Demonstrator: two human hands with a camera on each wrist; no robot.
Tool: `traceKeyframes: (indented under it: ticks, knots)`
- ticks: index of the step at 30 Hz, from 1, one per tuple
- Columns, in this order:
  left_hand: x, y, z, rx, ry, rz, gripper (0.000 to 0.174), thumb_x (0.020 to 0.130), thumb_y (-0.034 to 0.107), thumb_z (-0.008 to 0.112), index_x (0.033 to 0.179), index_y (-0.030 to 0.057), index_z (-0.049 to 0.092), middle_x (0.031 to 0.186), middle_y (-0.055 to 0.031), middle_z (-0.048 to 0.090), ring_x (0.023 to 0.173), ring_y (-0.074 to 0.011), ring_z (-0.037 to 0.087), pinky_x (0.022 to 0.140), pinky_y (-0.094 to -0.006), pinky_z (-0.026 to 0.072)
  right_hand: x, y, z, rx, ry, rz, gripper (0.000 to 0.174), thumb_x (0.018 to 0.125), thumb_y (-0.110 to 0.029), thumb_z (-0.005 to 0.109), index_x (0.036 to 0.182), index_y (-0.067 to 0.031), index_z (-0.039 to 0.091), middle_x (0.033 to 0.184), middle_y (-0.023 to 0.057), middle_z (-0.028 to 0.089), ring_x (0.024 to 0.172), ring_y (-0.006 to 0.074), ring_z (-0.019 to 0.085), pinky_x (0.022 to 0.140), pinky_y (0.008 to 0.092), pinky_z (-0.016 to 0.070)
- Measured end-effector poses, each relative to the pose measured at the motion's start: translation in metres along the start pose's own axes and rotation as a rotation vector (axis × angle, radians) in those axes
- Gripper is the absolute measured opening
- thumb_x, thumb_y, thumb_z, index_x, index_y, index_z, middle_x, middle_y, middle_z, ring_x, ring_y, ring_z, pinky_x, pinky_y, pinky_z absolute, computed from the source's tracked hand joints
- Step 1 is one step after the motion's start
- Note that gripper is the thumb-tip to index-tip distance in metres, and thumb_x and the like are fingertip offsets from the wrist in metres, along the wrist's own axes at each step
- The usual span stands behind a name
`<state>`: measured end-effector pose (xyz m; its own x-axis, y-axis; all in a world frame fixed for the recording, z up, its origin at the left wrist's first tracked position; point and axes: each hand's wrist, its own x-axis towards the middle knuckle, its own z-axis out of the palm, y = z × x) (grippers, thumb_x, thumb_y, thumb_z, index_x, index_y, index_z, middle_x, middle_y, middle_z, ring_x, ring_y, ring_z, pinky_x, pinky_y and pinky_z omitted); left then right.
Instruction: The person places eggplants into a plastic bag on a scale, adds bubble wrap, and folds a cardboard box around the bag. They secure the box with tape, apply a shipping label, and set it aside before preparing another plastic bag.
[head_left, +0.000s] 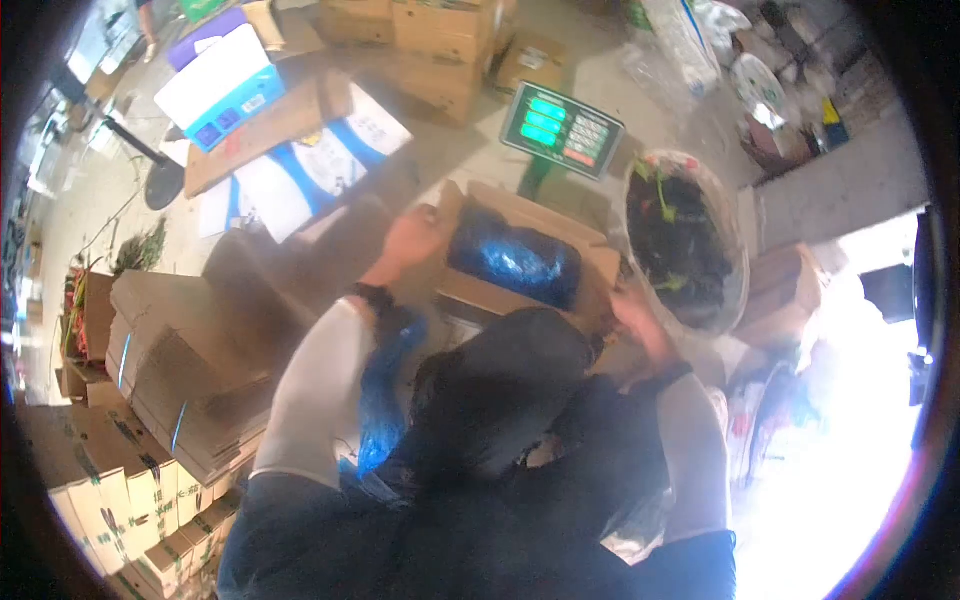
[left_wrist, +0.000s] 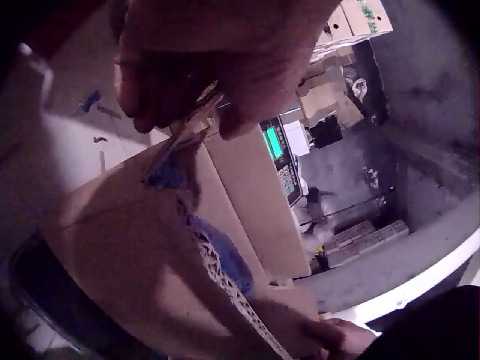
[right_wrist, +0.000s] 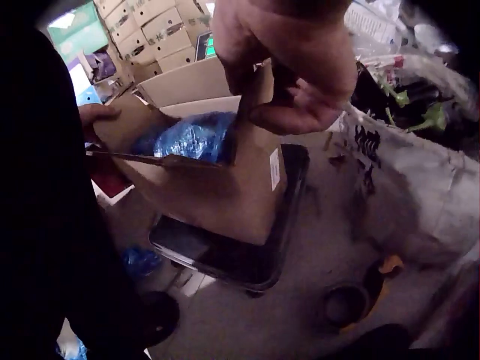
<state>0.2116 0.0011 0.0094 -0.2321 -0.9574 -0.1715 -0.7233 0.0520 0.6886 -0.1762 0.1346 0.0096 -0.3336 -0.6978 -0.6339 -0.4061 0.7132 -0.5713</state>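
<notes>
An open cardboard box (head_left: 603, 270) stands in front of the person, over the black platform (right_wrist: 217, 259) of a scale. Inside lies a bundle in shiny blue plastic film (head_left: 510, 258); what it wraps is hidden. My left hand (head_left: 408, 242) grips the upper edge of the box's left wall, fingers on one face and thumb on the other. At the opposite wall, my right hand (right_wrist: 292, 67) pinches the top edge between thumb and fingers. The box looks tilted on the platform in the right wrist view.
Behind the box rises the scale's display (head_left: 562, 130), lit green. A white bucket (head_left: 742, 285) with dark contents and green sprigs is close on the right. Flattened cardboard (head_left: 200, 330) and stacked cartons (head_left: 120, 490) crowd the left. More cartons (head_left: 435, 45) are at the back.
</notes>
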Motion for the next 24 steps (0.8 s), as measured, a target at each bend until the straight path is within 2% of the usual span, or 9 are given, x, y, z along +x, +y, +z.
traceKeyframes:
  ticks: [1, 4, 5, 8, 12, 14, 15, 17, 24]
  knots:
    - [0.003, 0.019, -0.008, 0.161, -0.095, 0.067, 0.058, 0.085, 0.048, 0.060, 0.116, -0.0009, 0.063, 0.107, -0.0266, 0.066, 0.102, -0.0401, 0.065, 0.086, -0.0457, 0.0507, -0.001, 0.002, 0.002, 0.045, 0.012, -0.008, 0.040, 0.093, -0.036, 0.057, 0.111, -0.0002, 0.062, 0.088, 0.0126, 0.066, 0.066, 0.0265, 0.065, 0.052, 0.0399, 0.0538]
    - [0.026, 0.008, 0.024, 0.057, 0.036, -0.032, 0.045, 0.087, 0.041, 0.053, 0.097, -0.0002, 0.069, 0.101, -0.0278, 0.066, 0.099, -0.0437, 0.063, 0.087, -0.0481, 0.0504, 0.028, 0.033, 0.003, 0.086, -0.016, -0.132, 0.036, 0.090, -0.029, 0.059, 0.110, 0.0007, 0.061, 0.087, 0.0128, 0.066, 0.066, 0.0271, 0.065, 0.051, 0.0406, 0.0537]
    - [0.038, -0.015, 0.041, 0.170, 0.012, 0.087, 0.042, 0.087, 0.037, 0.050, 0.095, 0.0001, 0.069, 0.098, -0.0280, 0.066, 0.096, -0.0442, 0.063, 0.084, -0.0500, 0.0504, 0.032, 0.033, 0.007, 0.099, -0.041, -0.138, 0.036, 0.090, -0.029, 0.059, 0.110, 0.0007, 0.061, 0.087, 0.0128, 0.066, 0.066, 0.0271, 0.065, 0.051, 0.0406, 0.0537]
    - [0.021, -0.005, 0.029, 0.142, -0.022, 0.019, 0.038, 0.087, 0.033, 0.050, 0.093, 0.0002, 0.068, 0.097, -0.0268, 0.066, 0.093, -0.0447, 0.063, 0.082, -0.0510, 0.0503, 0.029, 0.020, 0.003, 0.121, -0.096, -0.101, 0.032, 0.088, -0.023, 0.059, 0.106, 0.0027, 0.062, 0.088, 0.0137, 0.065, 0.070, 0.0274, 0.066, 0.052, 0.0407, 0.0539]
    - [0.001, -0.014, 0.030, 0.035, -0.029, 0.030, 0.035, 0.086, 0.029, 0.054, 0.093, -0.0024, 0.067, 0.094, -0.0306, 0.064, 0.094, -0.0465, 0.062, 0.083, -0.0508, 0.0495, 0.055, 0.037, 0.002, 0.086, 0.031, -0.149, 0.027, 0.087, -0.021, 0.058, 0.096, 0.0039, 0.063, 0.087, 0.0153, 0.063, 0.074, 0.0288, 0.066, 0.054, 0.0416, 0.0545]
    - [-0.015, -0.003, 0.024, -0.147, -0.018, -0.081, 0.036, 0.086, 0.029, 0.054, 0.094, -0.0038, 0.066, 0.094, -0.0317, 0.063, 0.095, -0.0462, 0.062, 0.084, -0.0503, 0.0490, 0.076, 0.069, 0.001, -0.181, 0.030, -0.439, 0.029, 0.087, -0.021, 0.058, 0.098, 0.0053, 0.063, 0.089, 0.0164, 0.065, 0.073, 0.0291, 0.065, 0.055, 0.0419, 0.0553]
    - [-0.018, -0.003, 0.026, -0.158, -0.025, -0.063, 0.035, 0.086, 0.029, 0.055, 0.095, -0.0038, 0.066, 0.095, -0.0313, 0.063, 0.096, -0.0460, 0.062, 0.084, -0.0499, 0.0490, 0.068, 0.058, 0.002, -0.186, 0.022, -0.440, 0.029, 0.087, -0.021, 0.058, 0.098, 0.0053, 0.063, 0.089, 0.0164, 0.065, 0.073, 0.0291, 0.065, 0.055, 0.0419, 0.0553]
    - [-0.017, -0.005, 0.030, -0.164, -0.030, -0.045, 0.035, 0.086, 0.028, 0.055, 0.095, -0.0039, 0.066, 0.095, -0.0309, 0.063, 0.096, -0.0458, 0.062, 0.084, -0.0496, 0.0489, 0.029, 0.010, 0.002, -0.090, 0.062, -0.087, 0.030, 0.088, -0.020, 0.059, 0.101, 0.0054, 0.063, 0.095, 0.0165, 0.065, 0.073, 0.0298, 0.065, 0.056, 0.0420, 0.0559]
    - [-0.011, 0.003, 0.019, -0.075, -0.017, 0.038, 0.035, 0.085, 0.028, 0.055, 0.095, -0.0036, 0.066, 0.095, -0.0302, 0.063, 0.094, -0.0457, 0.062, 0.082, -0.0487, 0.0501, -0.012, -0.021, -0.004, -0.023, 0.124, -0.080, 0.029, 0.087, -0.021, 0.061, 0.103, 0.0024, 0.065, 0.091, 0.0147, 0.066, 0.075, 0.0300, 0.066, 0.055, 0.0436, 0.0550]
